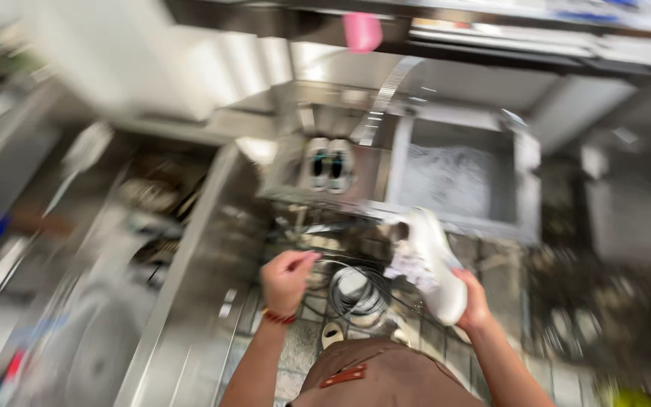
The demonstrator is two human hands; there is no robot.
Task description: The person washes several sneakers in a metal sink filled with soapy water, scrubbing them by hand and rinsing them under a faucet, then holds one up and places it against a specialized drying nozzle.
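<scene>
One long steel counter (190, 249) runs down the left of a blurred kitchen view. To the right of its far end is one square metal bin (457, 177) holding pale, blurred contents. One white shoe-shaped object (435, 264) sits in front of the bin; the right hand (472, 301) is clamped on its near end. The left hand (286, 277) hangs beside it over the tiled floor (295, 354), fingers curled together, apparently holding nothing. One red band (279, 317) circles the left wrist. One pink object (362, 32) shows at the top.
</scene>
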